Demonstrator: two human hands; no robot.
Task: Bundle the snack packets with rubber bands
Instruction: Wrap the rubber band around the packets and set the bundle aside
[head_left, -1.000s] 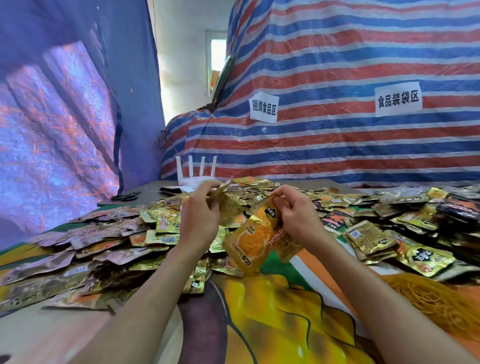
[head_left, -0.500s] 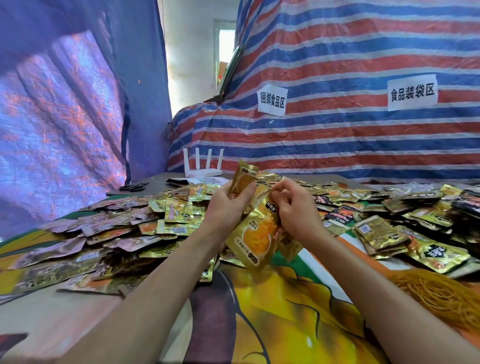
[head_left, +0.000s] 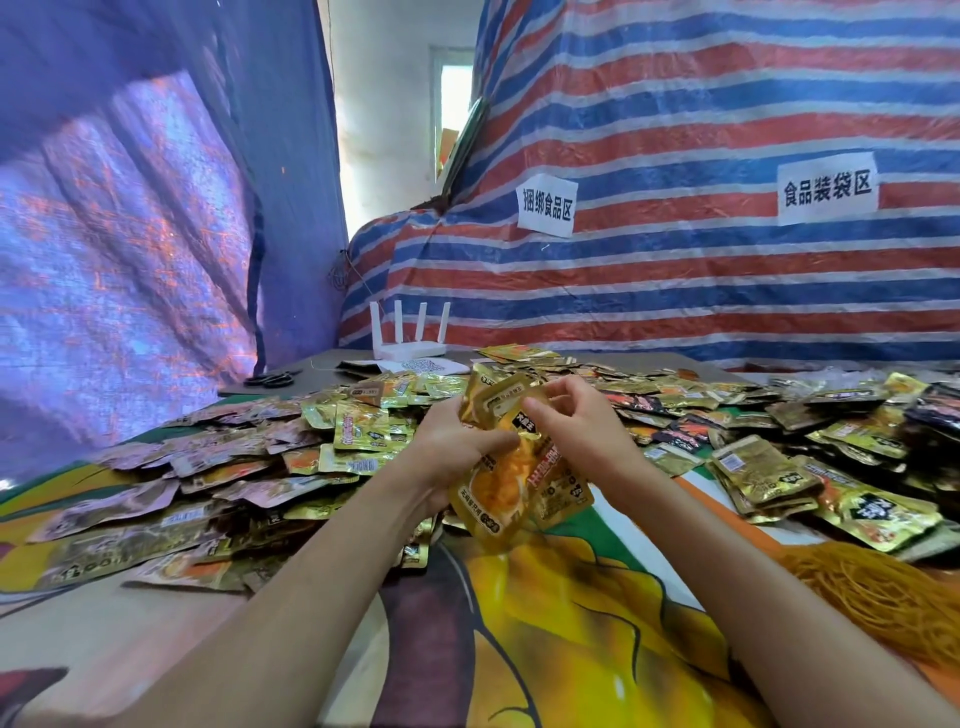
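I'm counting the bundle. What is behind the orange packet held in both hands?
More gold packets, their tops fanned above the left hand, and one corner showing at lower right. The orange packet, that hand and the right hand cover the rest, so the count is hidden.

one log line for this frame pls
left hand grip: holds packet stack | right hand grip: pinches its top | rubber bands: piled at right, untouched | stack: unbanded

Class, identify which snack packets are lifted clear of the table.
The stack of gold foil snack packets gripped by the left hand and right hand; the other packets lie on the table.
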